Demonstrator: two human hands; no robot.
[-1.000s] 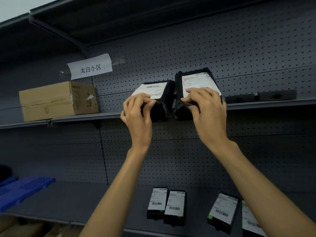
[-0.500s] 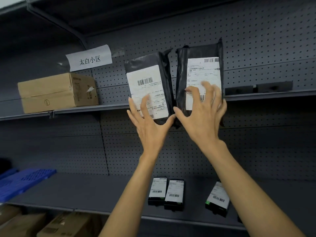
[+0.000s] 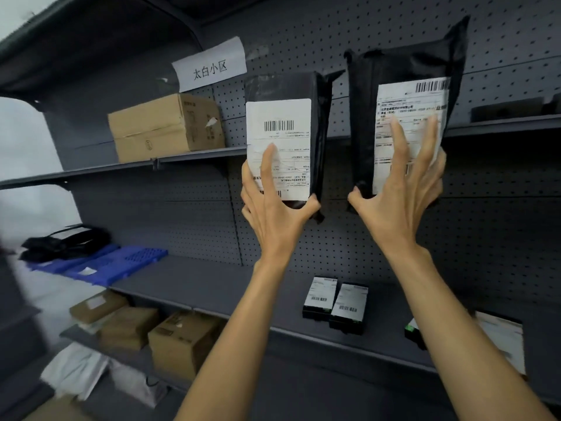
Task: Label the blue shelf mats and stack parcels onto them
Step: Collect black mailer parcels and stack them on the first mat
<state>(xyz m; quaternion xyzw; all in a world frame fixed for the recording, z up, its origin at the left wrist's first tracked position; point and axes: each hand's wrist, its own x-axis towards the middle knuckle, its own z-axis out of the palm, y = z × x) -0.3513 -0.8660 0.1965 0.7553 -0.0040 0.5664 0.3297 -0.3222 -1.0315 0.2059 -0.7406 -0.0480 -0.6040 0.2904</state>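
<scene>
head view: the left hand (image 3: pixel 274 205) grips one black parcel (image 3: pixel 291 138) and the right hand (image 3: pixel 400 189) another parcel (image 3: pixel 403 117), both upright off the upper shelf (image 3: pixel 197 154). the blue mats (image 3: pixel 118 264) at the middle shelf's left end carry only dark bags; most stacking seems left.

Two black parcels with white shipping labels are held up, one (image 3: pixel 291 141) in the left hand (image 3: pixel 274 214) and one (image 3: pixel 403 117) in the right hand (image 3: pixel 400 205). Two small black parcels (image 3: pixel 334 305) are seen side by side on the lower shelf (image 3: pixel 212 287). Two blue shelf mats (image 3: pixel 100 265) are counted at left. One paper sign (image 3: pixel 210 66) is counted on the pegboard. One cardboard box (image 3: pixel 165 127) is counted on the upper shelf (image 3: pixel 91 171), and four (image 3: pixel 179 341) lower down.
</scene>
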